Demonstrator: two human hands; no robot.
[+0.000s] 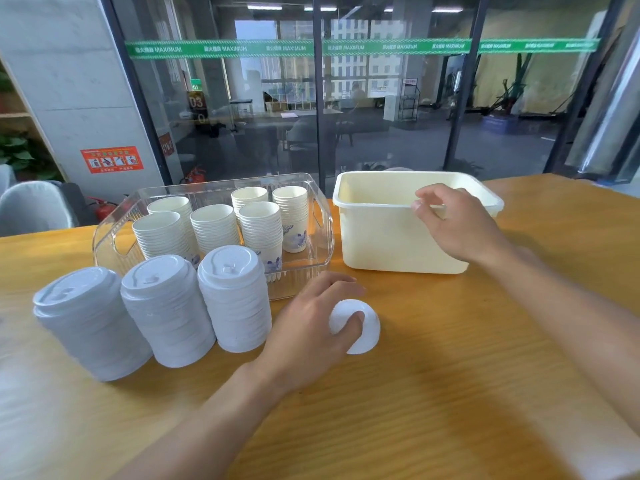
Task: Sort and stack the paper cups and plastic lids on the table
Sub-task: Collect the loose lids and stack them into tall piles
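Left hand (313,327) gripping a single white lid (356,326) on the table (450,393), fingers curled over its near-left edge.

Lid lying flat on the wood, just right of three tall stacks of lids (166,306) and just in front of the clear bin (322,237). Right hand (453,225) held over the front rim of the cream tub (381,244), thumb and forefinger close together, other fingers loosely curled; anything pinched between them too small to tell. Stacks of lids standing side by side along the table's left, leaning slightly, touching one another. Behind them, clear bin holding six stacks of paper cups (214,226), some with blue print on the sides. Cream tub just beside the bin, to its right. Glass wall (381,98) behind the table.
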